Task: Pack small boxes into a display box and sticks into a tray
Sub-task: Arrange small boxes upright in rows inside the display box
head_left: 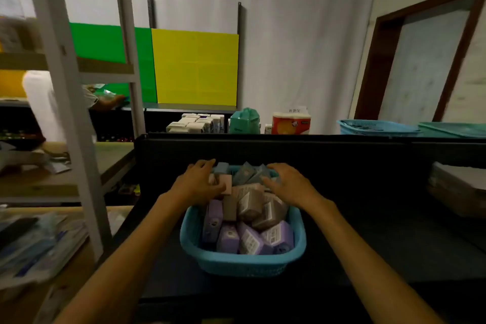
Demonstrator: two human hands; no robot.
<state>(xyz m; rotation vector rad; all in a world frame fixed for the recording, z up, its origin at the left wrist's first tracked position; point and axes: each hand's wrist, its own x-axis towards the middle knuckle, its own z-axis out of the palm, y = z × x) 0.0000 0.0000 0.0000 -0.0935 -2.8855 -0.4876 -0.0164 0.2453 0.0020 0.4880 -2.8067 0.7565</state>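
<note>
Small boxes (244, 221), purple, brown and grey-blue, fill the blue basket (242, 263) that sits on the dark bench (381, 244) straight in front of me. Far to my left stands a pale metal shelf rack (65, 102) with a white roll (42, 105) on it, and loose packets (34, 244) lie on a wooden surface below. Behind the rack hang a green panel (105, 45) and a yellow panel (196, 68). My left hand (200, 184) rests on the heap at the basket's far left, fingers curled around a pink box (225, 183), thumb against its side. My right hand (289, 183) lies over the far right of the heap, fingers spread and fairly straight, touching the boxes and gripping nothing that I can see. Beyond the bench's back wall sit stacked white cartons (197, 123), a green bag (244, 121) and a red-and-white pack (290, 121). Farther right lie another blue basket (378, 127) and a teal tray (452, 129).
</note>
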